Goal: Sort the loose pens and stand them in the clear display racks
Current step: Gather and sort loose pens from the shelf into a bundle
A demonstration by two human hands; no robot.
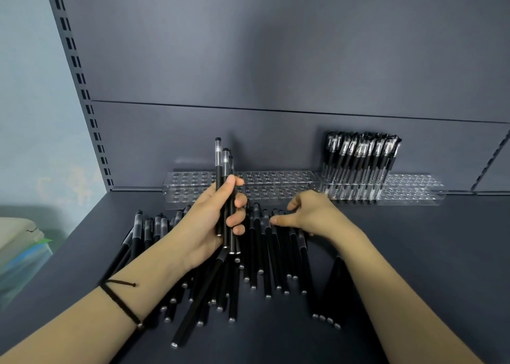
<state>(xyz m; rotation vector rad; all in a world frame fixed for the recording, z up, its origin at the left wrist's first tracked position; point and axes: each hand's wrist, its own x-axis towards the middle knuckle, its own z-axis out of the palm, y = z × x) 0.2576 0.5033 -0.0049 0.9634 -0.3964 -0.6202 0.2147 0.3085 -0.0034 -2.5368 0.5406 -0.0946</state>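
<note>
Black cord bracelet on the near wrist, and above it the left hand has its fingers curled round three pens, held upright. The right hand hovers on the loose pile, thumb and forefinger parted, nothing pinched that I can see. Clear racks sit at the back, one batch already standing. Light, stiff, smooth barrels — likely to roll or slip — so take each mid-barrel, not by the cap.

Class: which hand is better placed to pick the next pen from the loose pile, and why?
Right. The right hand is down on the loose pile, apparently holding nothing; the left hand is full, gripping several upright pens.
</note>
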